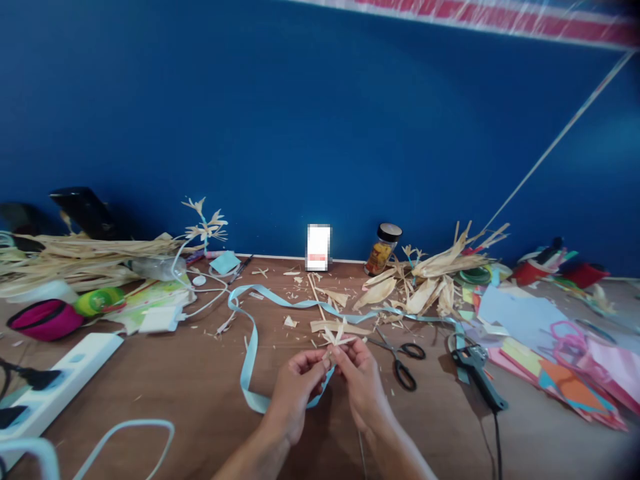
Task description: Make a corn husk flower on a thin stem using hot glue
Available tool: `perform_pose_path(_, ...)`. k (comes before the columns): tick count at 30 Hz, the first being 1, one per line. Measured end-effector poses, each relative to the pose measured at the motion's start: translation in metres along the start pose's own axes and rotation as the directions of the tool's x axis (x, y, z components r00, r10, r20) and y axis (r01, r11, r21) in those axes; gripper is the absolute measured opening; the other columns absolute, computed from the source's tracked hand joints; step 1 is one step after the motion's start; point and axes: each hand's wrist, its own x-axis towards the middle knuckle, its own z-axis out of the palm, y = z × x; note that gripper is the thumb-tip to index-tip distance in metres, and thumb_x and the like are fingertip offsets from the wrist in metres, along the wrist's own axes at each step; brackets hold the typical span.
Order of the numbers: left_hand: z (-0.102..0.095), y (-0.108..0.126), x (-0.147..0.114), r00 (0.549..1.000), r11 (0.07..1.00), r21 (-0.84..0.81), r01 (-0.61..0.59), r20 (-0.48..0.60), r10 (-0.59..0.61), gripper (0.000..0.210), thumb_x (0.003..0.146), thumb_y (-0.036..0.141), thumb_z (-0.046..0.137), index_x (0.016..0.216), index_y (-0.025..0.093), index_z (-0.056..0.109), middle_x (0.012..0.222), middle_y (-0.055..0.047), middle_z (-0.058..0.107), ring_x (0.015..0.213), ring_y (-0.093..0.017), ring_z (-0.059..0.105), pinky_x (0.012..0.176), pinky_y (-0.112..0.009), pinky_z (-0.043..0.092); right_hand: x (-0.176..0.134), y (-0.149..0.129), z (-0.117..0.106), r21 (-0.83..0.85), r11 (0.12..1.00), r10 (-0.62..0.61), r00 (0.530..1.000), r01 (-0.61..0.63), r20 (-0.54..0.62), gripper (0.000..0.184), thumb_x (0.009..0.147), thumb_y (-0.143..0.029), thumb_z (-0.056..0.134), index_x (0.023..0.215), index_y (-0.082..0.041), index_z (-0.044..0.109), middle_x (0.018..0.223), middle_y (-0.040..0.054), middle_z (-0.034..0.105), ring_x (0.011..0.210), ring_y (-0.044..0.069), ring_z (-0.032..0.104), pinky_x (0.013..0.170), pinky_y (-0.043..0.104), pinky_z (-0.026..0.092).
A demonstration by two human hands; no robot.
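Observation:
A small flower of dried corn husk (338, 333) spreads its pale, pointed petals above my fingertips. My left hand (296, 387) pinches its base from one side. From the other side my right hand (364, 385) grips it with thumb and forefinger, so the fingers of both hands meet and hide the stem. A long light blue ribbon (249, 360) loops across the table to the left and behind my hands, and part of it passes under them. Just right of my right hand lies a pair of black-handled scissors (406, 363), blades toward the husk strips (340, 327).
A glue gun (477, 373) lies at right beside coloured paper (565, 380). Behind stand a lit phone (318, 248), a jar (384, 250) and husk piles (435, 273). A finished husk flower stem (206, 230), a power strip (65, 380) and a pink pouch (45, 320) are left.

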Motion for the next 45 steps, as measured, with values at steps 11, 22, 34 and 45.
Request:
perform_pose_path(11, 0.002, -0.006, -0.012, 0.996, 0.994, 0.067, -0.086, -0.012, 0.087, 0.027, 0.057, 0.034, 0.068, 0.075, 0.014, 0.065, 0.055, 0.002, 0.055, 0.047, -0.006, 0.043, 0.047, -0.017, 0.032, -0.013, -0.002, -0.005, 0.031, 0.999, -0.039, 0.999, 0.039, 0.001, 0.021, 0.071, -0.030, 0.061, 0.082, -0.017, 0.048, 0.063, -0.0034, 0.053, 0.055, 0.008, 0.047, 0.053, 0.019, 0.037)
perform_pose_path(22, 0.003, -0.004, -0.020, 0.991, 0.984, 0.120, -0.131, 0.035, 0.128, 0.025, 0.058, 0.035, 0.066, 0.070, 0.015, 0.061, 0.060, 0.002, 0.056, 0.053, -0.008, 0.046, 0.049, -0.018, 0.035, -0.017, -0.002, -0.009, 0.027, 0.999, -0.045, 0.998, 0.044, 0.032, 0.020, 0.070, -0.029, 0.062, 0.080, -0.018, 0.049, 0.064, -0.0041, 0.055, 0.052, 0.007, 0.047, 0.052, 0.019, 0.036)
perform_pose_path(34, 0.000, -0.008, -0.015, 0.991, 0.979, 0.151, -0.134, 0.039, 0.130, 0.021, 0.057, 0.030, 0.069, 0.063, 0.012, 0.058, 0.048, 0.004, 0.051, 0.045, -0.006, 0.041, 0.046, -0.017, 0.031, -0.017, -0.001, -0.011, 0.087, 0.996, -0.017, 0.999, 0.013, 0.050, 0.019, 0.071, -0.023, 0.061, 0.083, -0.019, 0.046, 0.063, -0.0049, 0.055, 0.054, 0.007, 0.049, 0.054, 0.018, 0.036)
perform_pose_path(45, 0.002, -0.010, -0.012, 0.991, 0.987, 0.096, -0.131, 0.044, 0.128, 0.021, 0.057, 0.028, 0.069, 0.067, 0.013, 0.057, 0.054, 0.003, 0.055, 0.048, -0.005, 0.044, 0.049, -0.016, 0.033, -0.016, 0.000, -0.013, 0.025, 1.000, -0.002, 0.999, 0.001, 0.034, 0.022, 0.070, -0.023, 0.063, 0.084, -0.017, 0.047, 0.064, -0.0035, 0.055, 0.051, 0.005, 0.045, 0.047, 0.016, 0.032)
